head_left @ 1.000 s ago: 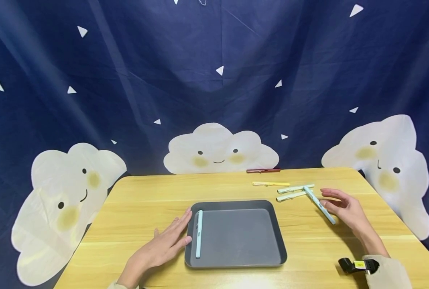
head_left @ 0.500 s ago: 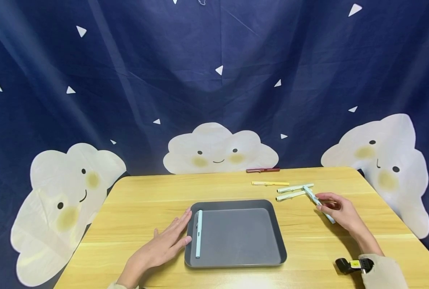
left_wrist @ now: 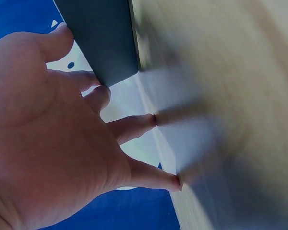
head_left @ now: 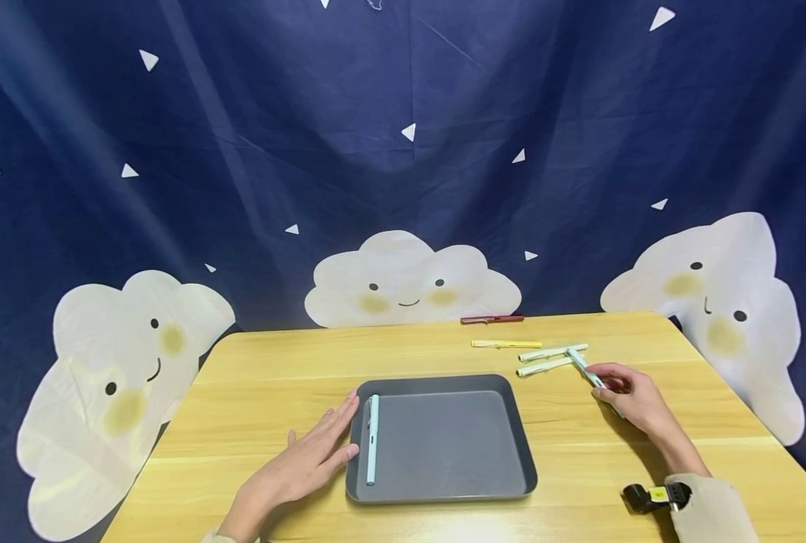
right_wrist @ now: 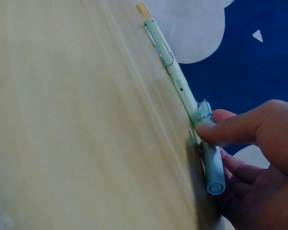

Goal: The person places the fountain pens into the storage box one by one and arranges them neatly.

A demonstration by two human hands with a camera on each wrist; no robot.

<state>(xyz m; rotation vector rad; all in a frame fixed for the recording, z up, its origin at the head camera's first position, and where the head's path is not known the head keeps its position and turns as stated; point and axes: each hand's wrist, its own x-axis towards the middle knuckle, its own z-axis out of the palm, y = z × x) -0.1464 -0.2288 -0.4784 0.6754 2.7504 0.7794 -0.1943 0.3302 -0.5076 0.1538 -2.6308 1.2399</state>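
We pinch the blue pen in the right hand, between thumb and fingers; two green pens lie just beyond that hand. We rest the left hand, fingers extended, against the tray (a second pen lies inside, beside this hand).

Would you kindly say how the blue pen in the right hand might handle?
The blue pen looks straight and probably stiff. Its round end suggests it might roll, and its smooth surface could slip between the fingers.
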